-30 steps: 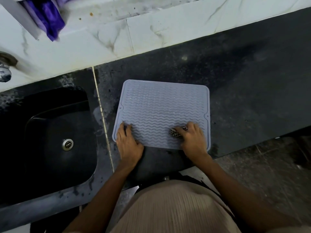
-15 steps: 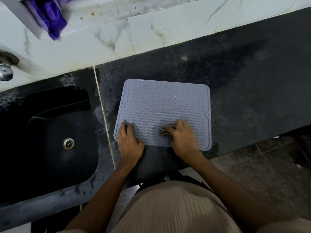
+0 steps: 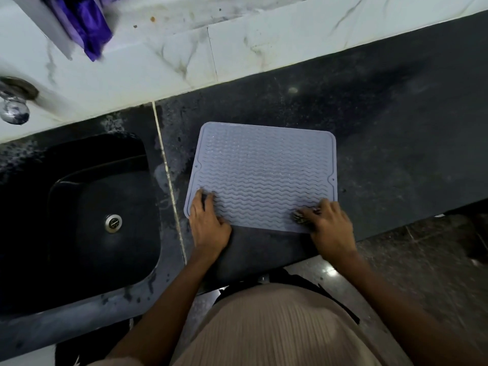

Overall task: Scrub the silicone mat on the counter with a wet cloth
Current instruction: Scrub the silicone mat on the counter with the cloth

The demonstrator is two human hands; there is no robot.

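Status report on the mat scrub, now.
Left hand flat, pinning mat's near-left corner. Right hand shut on cloth, near-right corner. Silicone mat flat on counter. Nothing in the way.

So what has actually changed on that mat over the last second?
The right hand, pressing the cloth, slid left along the mat's near edge, then back to the near right corner. The left hand kept pinning the near left corner; the mat stayed put.
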